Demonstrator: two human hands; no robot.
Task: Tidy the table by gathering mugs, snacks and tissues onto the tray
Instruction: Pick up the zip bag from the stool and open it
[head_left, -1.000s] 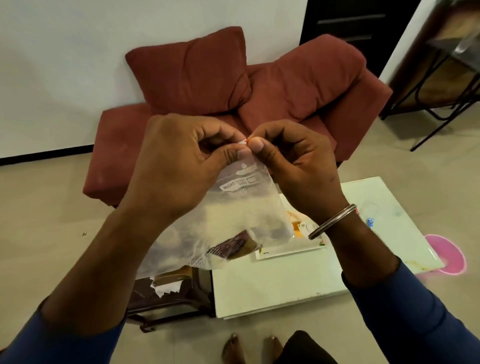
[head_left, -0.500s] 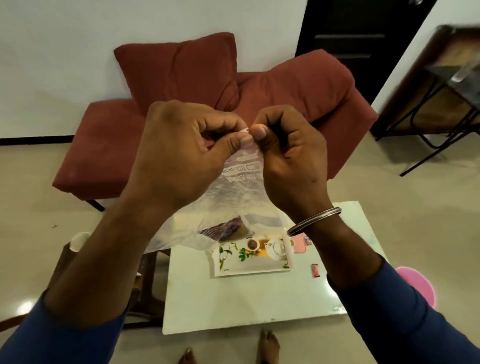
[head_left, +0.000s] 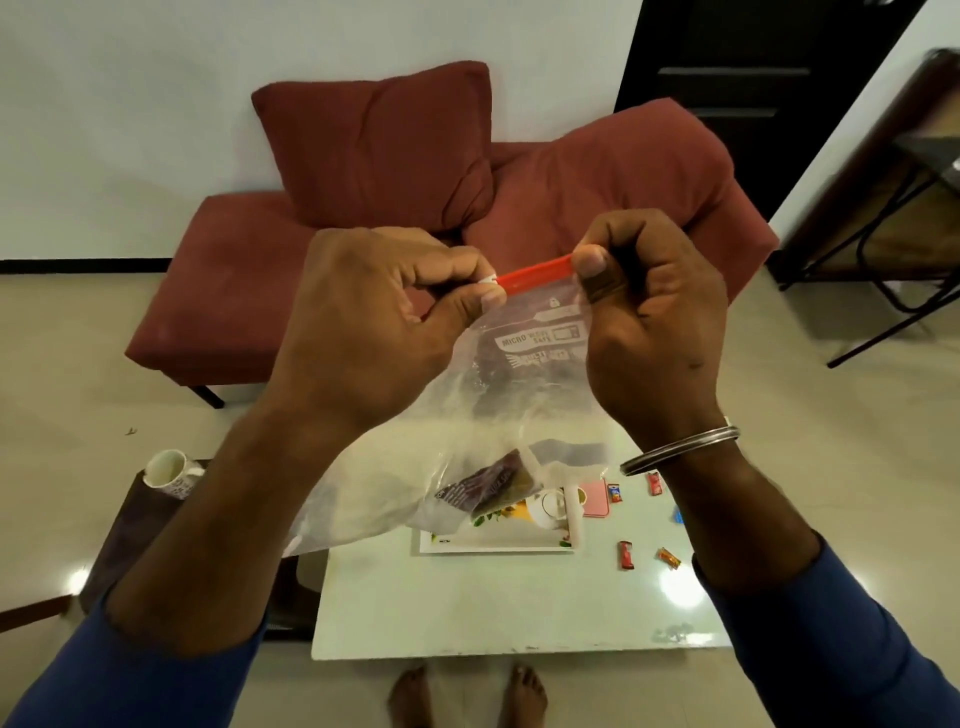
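Hands now apart: left hand (head_left: 382, 312), right hand (head_left: 644, 317) pinching one bag (head_left: 519, 395); four candies on table (head_left: 493, 613).

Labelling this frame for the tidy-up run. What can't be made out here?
Head view only:
- Tray: the far half is behind the zip bag, so what it carries is unclear.
- Dark wrapper in the bag: print is too blurred to read.
- Small snacks on the table: too small to name a brand.
- Mug: partly behind the left hand's forearm.
- Blue item beside the right hand's sleeve: mostly covered.
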